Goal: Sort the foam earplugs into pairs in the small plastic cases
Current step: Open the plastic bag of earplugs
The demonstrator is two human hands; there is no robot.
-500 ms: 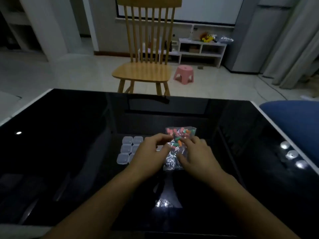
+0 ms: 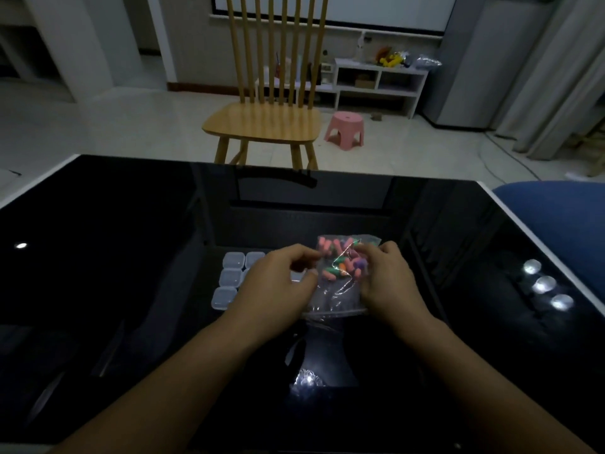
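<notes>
Now my left hand [image 2: 281, 280] and right hand [image 2: 389, 280] pinch opposite side edges of the clear crinkled plastic bag [image 2: 340, 290], held between them, long axis running away from me. Its pink, orange, green and purple foam earplugs [image 2: 340, 262] bunch at the far end. The small translucent plastic cases [image 2: 230, 276] sit just left of my left hand, the nearer one.

Figure: Earplugs in their bag and the cases beside it.

The foam earplugs [image 2: 340, 263], pink, orange, green and purple, lay jumbled in the far half of a clear plastic bag [image 2: 337, 293], which my left hand [image 2: 281, 283] and right hand [image 2: 389, 280] pinched by its two side edges, the near half slack and crinkled. The small plastic cases [image 2: 229, 276], translucent white, square and closed, sat flat in rows on the black table just left of the bag, partly hidden behind my left hand.
</notes>
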